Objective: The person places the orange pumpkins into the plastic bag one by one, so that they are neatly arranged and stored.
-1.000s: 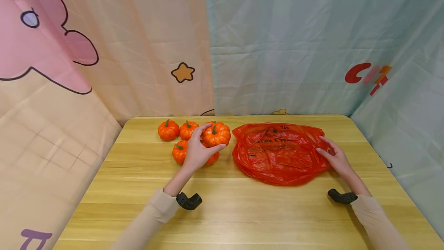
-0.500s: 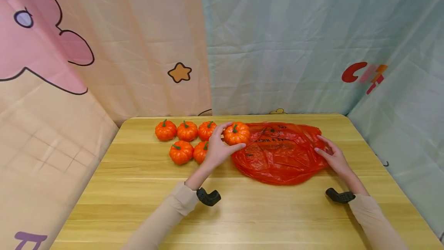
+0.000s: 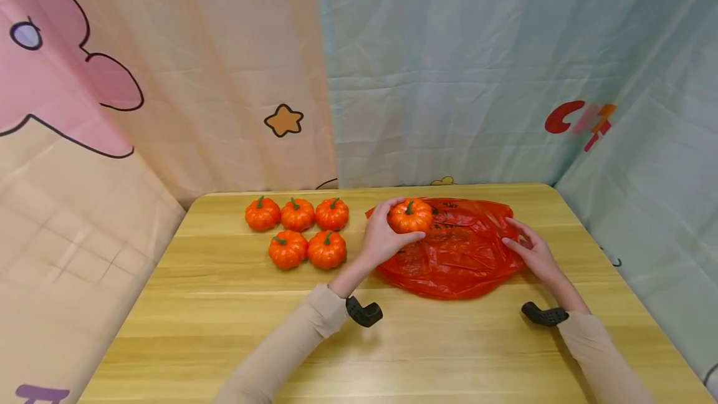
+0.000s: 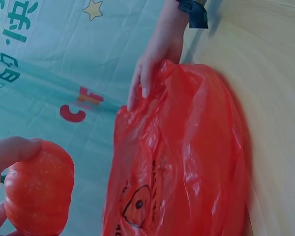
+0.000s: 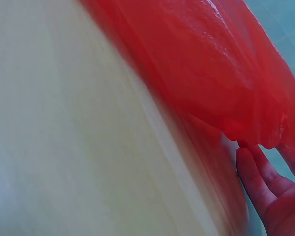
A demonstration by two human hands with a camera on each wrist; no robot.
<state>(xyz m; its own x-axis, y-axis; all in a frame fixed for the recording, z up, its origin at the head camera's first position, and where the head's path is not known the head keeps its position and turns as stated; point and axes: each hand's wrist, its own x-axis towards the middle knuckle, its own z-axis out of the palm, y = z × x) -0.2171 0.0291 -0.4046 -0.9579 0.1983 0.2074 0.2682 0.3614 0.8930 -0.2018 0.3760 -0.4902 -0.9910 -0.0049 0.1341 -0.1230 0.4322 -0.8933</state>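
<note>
My left hand (image 3: 387,235) grips a small orange pumpkin (image 3: 411,216) with a green stem, fingers at its far side and thumb at its near side. The pumpkin overlaps the left part of a red plastic bag (image 3: 460,267) in the head view. In the left wrist view, the same pumpkin (image 4: 39,189) hangs beside the bag (image 4: 201,147), apart from it. My right hand (image 3: 535,251) holds the bag's right edge with thumb and fingers spread. Thin red film partly covers the right fingers (image 5: 258,172) in the right wrist view.
Several more orange pumpkins (image 3: 327,249) stand in two rows on the left of the wooden table (image 3: 224,329). Printed cloth curtains (image 3: 449,80) rise behind the table and at its sides. A black wrist device (image 3: 364,312) juts out from each sleeve.
My left hand has carried the pumpkin rightward from the group to over the bag's left part, uncovering the other pumpkins. The right hand stays at the bag's edge. The head view shifts slightly.
</note>
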